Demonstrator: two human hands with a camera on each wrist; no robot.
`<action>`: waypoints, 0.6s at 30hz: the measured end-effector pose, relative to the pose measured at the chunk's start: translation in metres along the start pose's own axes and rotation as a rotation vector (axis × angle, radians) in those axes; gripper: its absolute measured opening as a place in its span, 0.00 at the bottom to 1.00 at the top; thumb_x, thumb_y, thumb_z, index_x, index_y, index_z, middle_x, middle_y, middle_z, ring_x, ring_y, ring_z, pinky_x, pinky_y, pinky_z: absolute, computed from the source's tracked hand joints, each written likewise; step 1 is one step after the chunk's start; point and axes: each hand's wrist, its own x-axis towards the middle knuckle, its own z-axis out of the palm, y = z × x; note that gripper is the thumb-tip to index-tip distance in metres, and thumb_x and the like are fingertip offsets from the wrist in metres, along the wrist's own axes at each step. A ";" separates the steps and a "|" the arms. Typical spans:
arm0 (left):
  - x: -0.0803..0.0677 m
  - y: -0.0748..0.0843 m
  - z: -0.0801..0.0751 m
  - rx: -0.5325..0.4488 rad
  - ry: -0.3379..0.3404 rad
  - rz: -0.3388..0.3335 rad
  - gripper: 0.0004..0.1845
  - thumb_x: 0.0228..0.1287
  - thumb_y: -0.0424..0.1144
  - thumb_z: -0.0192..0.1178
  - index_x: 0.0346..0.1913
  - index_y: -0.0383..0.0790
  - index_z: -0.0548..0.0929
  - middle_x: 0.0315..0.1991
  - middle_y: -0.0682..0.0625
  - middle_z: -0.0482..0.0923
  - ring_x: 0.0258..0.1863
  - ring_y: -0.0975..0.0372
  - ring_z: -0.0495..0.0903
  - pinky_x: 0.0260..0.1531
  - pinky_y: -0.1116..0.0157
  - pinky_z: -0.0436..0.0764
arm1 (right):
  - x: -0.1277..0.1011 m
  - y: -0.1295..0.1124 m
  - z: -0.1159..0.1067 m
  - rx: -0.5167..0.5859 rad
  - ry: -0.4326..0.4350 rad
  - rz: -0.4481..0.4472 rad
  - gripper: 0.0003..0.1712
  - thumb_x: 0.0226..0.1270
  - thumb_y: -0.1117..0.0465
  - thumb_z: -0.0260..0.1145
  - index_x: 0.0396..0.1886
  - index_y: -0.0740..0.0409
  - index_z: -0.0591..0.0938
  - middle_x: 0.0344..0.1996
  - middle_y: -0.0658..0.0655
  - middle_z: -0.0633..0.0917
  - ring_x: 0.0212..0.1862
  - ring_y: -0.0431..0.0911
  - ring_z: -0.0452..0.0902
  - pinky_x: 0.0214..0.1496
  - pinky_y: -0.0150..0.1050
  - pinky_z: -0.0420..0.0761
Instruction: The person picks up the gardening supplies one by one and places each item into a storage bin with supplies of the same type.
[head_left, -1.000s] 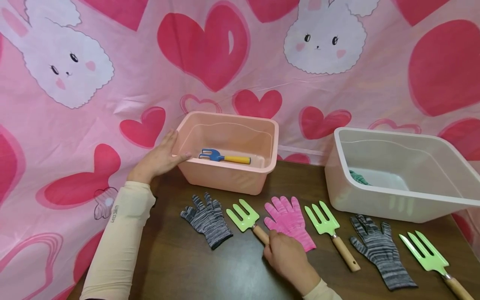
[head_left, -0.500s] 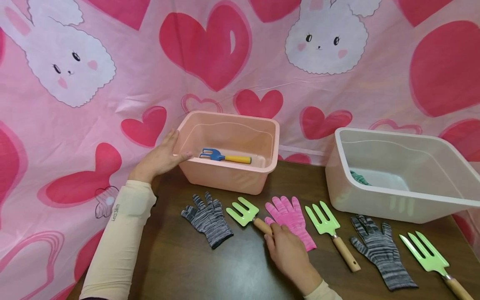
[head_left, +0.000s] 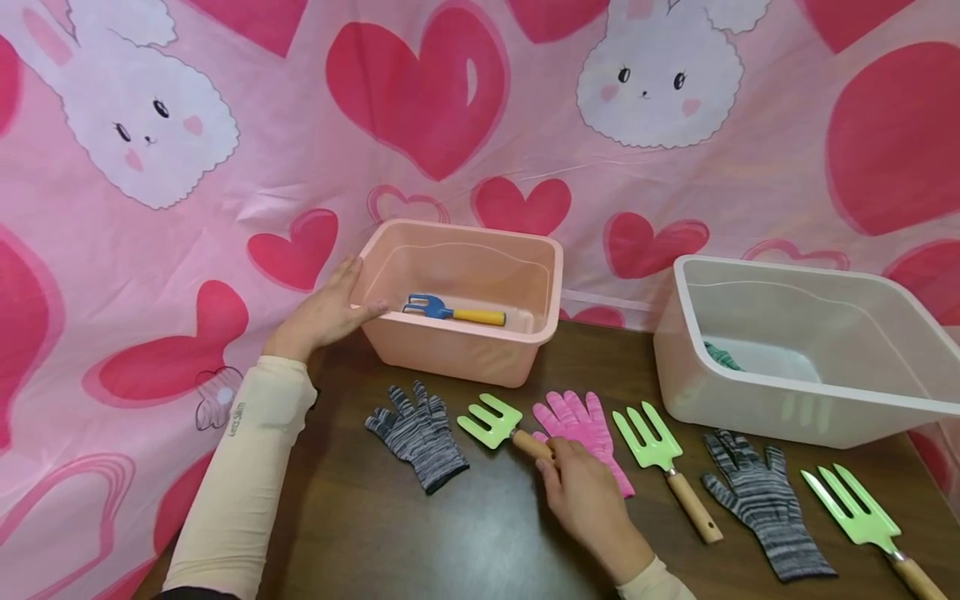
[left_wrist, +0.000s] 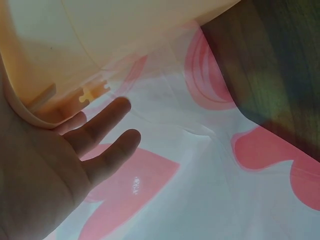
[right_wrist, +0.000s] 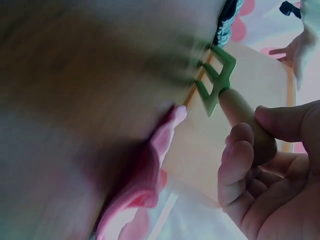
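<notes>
The right hand (head_left: 592, 504) pinches, between thumb and curled fingers, the tail end of a round, pale wooden handle (head_left: 531, 444). It belongs to a glossy light-green hand fork (head_left: 493, 422) with 3 blunt, broad tines, split by 2 rounded slots and joined at a flat shoulder. The green is even. From the right wrist, the tines look bent against the shoulder and darker in the shade, with their tips close to the brown wooden tabletop (head_left: 480, 542); I cannot tell whether they touch it.

The fork's head lies ahead and to the left of the right fingers, between a striped grey-black knit glove (head_left: 420, 437) and a bright pink knit glove (head_left: 581, 429). The pink glove sits just beyond the right fingers, partly hidden by them.

The left hand (head_left: 322, 312) rests at the corner of a peach plastic bin (head_left: 457, 346), thumb over the front rim, other fingers straight and spread along the side. Inside, right of those fingers, lies a small blue fork with a yellow handle (head_left: 453, 313).
</notes>
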 end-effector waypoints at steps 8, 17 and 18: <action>0.000 0.000 0.002 -0.001 0.010 -0.016 0.58 0.65 0.70 0.55 0.82 0.46 0.35 0.82 0.43 0.33 0.79 0.43 0.39 0.69 0.35 0.53 | 0.005 0.014 -0.009 0.007 0.106 -0.098 0.09 0.59 0.67 0.76 0.37 0.60 0.83 0.27 0.54 0.79 0.28 0.53 0.80 0.29 0.52 0.79; 0.001 -0.001 0.001 0.007 0.008 -0.008 0.59 0.63 0.75 0.51 0.82 0.46 0.35 0.82 0.43 0.33 0.79 0.45 0.39 0.70 0.37 0.52 | 0.009 0.027 -0.016 0.061 0.148 -0.130 0.12 0.58 0.71 0.75 0.40 0.65 0.82 0.31 0.57 0.82 0.33 0.51 0.80 0.35 0.51 0.81; 0.001 -0.001 0.001 0.011 0.008 -0.003 0.59 0.62 0.75 0.51 0.82 0.45 0.35 0.82 0.43 0.33 0.79 0.45 0.39 0.70 0.37 0.51 | 0.010 0.028 -0.017 0.070 0.147 -0.126 0.12 0.58 0.71 0.75 0.40 0.65 0.82 0.32 0.57 0.82 0.34 0.51 0.80 0.36 0.51 0.81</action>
